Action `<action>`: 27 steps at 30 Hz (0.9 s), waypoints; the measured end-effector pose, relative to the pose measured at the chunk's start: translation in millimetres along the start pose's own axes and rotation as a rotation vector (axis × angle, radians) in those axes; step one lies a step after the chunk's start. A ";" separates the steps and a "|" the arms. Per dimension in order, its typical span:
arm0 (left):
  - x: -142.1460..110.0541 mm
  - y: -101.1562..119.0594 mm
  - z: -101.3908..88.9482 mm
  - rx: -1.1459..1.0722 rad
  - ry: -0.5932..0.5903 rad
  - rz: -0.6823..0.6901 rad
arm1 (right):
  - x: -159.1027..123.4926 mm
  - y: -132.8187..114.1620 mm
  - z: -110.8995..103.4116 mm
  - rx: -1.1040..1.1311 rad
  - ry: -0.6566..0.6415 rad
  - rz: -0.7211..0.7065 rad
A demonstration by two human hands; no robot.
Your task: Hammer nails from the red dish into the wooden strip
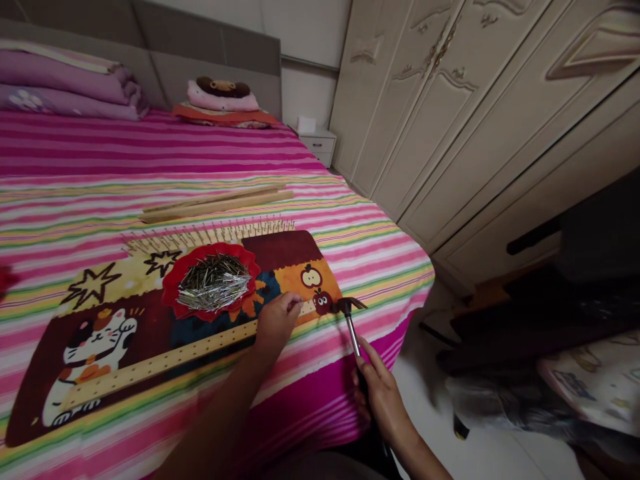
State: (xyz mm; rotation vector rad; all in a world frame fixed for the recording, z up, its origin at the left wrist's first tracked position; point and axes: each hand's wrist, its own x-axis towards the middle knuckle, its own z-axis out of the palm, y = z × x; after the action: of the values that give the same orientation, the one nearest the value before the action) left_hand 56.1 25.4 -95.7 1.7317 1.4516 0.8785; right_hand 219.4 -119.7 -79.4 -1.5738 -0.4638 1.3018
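My right hand (383, 393) is wrapped round the dark handle of a claw hammer (353, 333), its head raised by the right edge of the patterned mat. Over the right end of a pale wooden strip (200, 352) dotted with rows of small holes, my left hand (278, 321) has thumb and forefinger pinched together; what they hold is too small to make out. Behind the strip sits a red scalloped bowl (169, 293) full of loose nails (213, 283). The strip and bowl rest on the mat (155, 333), which shows a cat and apples.
Beyond the mat lies a strip bristling with upright nails (210, 233), and behind it some bare wooden sticks (220, 204). All are on a striped bedspread (345, 240). Folded bedding (65, 87) is at the headboard; wardrobes (425, 100) stand right. Bags (525, 380) sit near the floor.
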 end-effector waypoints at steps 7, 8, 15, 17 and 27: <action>-3.7 6.5 -1.6 0.162 -0.007 0.105 | -23.6 -49.7 12.2 -0.098 -0.157 -0.060; -3.9 6.4 -1.5 0.166 -0.006 0.114 | -24.0 -54.5 14.5 -0.119 -0.189 -0.068; -4.0 2.4 0.2 0.213 0.014 0.116 | -9.0 -48.8 19.3 -0.366 -0.272 -0.267; -3.9 2.3 -0.2 0.224 0.012 0.112 | -9.2 -46.5 18.3 -0.384 -0.282 -0.271; -8.4 -0.3 4.0 0.125 0.047 0.152 | -2.3 -37.5 11.2 -0.116 0.043 -0.139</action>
State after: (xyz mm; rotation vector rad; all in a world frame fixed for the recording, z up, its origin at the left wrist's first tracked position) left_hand 58.2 16.8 -98.6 1.9471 1.4469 0.9302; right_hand 219.4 -100.4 -45.2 -1.6319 -0.6199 1.1510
